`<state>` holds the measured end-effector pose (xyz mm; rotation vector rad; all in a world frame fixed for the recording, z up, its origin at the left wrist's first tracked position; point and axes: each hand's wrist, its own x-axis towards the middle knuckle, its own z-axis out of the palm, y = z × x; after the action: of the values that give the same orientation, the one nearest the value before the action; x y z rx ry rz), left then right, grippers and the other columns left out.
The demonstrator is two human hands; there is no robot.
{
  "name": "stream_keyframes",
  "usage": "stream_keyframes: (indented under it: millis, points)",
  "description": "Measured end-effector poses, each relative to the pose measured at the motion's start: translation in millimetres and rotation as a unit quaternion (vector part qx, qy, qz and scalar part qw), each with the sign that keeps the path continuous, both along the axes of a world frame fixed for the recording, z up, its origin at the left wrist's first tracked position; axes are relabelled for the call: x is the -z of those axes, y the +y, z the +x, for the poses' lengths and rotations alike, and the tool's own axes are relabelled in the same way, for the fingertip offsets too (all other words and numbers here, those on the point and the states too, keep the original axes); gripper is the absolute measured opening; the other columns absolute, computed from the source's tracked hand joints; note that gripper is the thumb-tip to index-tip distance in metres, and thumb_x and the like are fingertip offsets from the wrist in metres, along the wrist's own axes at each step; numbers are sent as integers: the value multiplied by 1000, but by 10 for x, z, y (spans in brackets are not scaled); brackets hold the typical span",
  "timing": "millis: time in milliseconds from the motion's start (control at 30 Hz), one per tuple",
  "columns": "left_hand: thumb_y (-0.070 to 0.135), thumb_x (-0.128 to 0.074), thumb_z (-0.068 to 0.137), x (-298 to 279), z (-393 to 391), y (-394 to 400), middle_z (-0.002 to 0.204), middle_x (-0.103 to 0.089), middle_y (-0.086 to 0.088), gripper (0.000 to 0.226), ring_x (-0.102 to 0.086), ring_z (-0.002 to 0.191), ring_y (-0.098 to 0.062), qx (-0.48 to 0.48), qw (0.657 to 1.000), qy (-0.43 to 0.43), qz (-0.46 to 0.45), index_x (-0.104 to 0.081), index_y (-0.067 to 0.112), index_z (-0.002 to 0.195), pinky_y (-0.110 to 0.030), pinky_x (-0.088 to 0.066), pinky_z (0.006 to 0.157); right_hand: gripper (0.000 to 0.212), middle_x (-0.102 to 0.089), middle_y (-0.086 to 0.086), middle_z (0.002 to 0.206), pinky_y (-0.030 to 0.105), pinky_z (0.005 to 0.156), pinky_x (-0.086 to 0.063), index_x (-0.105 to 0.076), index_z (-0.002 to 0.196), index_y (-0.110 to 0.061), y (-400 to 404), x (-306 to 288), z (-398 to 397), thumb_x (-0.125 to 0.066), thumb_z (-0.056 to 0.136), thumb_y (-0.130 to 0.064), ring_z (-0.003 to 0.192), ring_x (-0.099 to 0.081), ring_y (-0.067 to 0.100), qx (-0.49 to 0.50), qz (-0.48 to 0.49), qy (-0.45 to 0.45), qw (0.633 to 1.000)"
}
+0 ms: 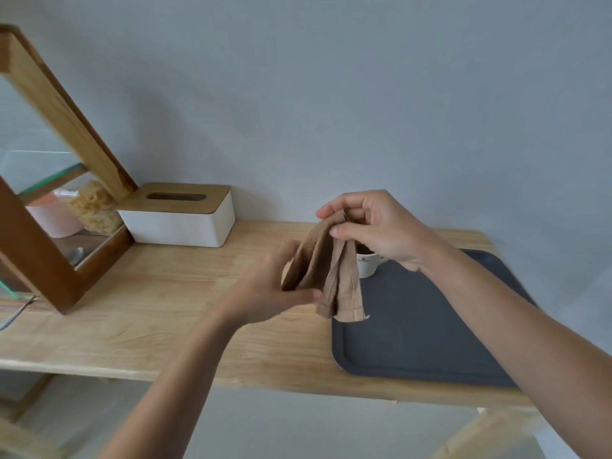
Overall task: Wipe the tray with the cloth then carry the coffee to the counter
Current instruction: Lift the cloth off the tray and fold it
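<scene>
A brown cloth hangs folded in the air above the left end of a dark grey tray. My right hand pinches its top edge. My left hand holds its lower left part from below, blurred. A small white cup of coffee stands at the tray's far left corner, partly hidden behind the cloth and my right wrist. The tray lies on a light wooden table, at its right end.
A white tissue box with a wooden lid stands at the back of the table against the grey wall. A wooden-framed glass cabinet holding jars fills the left side. The table's front edge runs across the lower part of the view.
</scene>
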<state>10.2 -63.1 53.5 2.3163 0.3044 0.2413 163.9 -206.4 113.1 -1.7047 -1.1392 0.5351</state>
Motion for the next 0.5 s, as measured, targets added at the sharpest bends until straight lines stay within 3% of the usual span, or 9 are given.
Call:
stream_keyframes:
  millis: [67, 133, 267, 400, 500]
  points:
    - [32, -64, 78, 20, -20, 122, 88, -69, 3, 20, -65, 88, -16, -46, 998, -25, 18, -63, 24, 96, -48, -53, 83, 25, -75, 12, 95, 35, 94, -51, -70, 107, -13, 20, -36, 62, -63, 87, 0, 88, -68, 15, -3, 4, 0, 1000]
    - [21, -60, 79, -66, -64, 295, 73, -68, -3, 7, -64, 74, -23, -87, 994, -34, 58, -65, 18, 83, -50, -52, 74, 25, -76, 7, 93, 29, 90, -51, -69, 109, -11, 31, -33, 146, -62, 88, -1, 88, -68, 11, 10, 6, -5, 1000]
    - [14, -64, 86, -343, -101, 605, 78, -75, 1, 11, -71, 77, -9, -100, 992, -2, 80, -73, 19, 91, -31, -52, 79, 30, -75, 5, 94, 26, 85, -54, -65, 117, -9, 145, 74, 320, -62, 89, -2, 89, -70, 12, 39, -16, 5, 999]
    - [18, -70, 83, -456, 6, 876, 86, -77, -3, 14, -71, 90, -20, -145, 987, -26, 67, -76, 22, 94, -36, -51, 94, 26, -75, 11, 97, 23, 79, -53, -68, 113, -6, 355, 243, 363, -60, 89, 0, 86, -70, 12, 48, 5, 9, 999]
    - [15, -72, 82, -444, -52, 957, 91, -75, 12, 22, -66, 94, -1, -141, 987, -51, 61, -76, 25, 101, -33, -48, 100, 23, -76, 5, 95, 23, 90, -50, -72, 106, -13, 395, 363, 297, -63, 88, -2, 92, -71, 10, 38, 37, -20, 998]
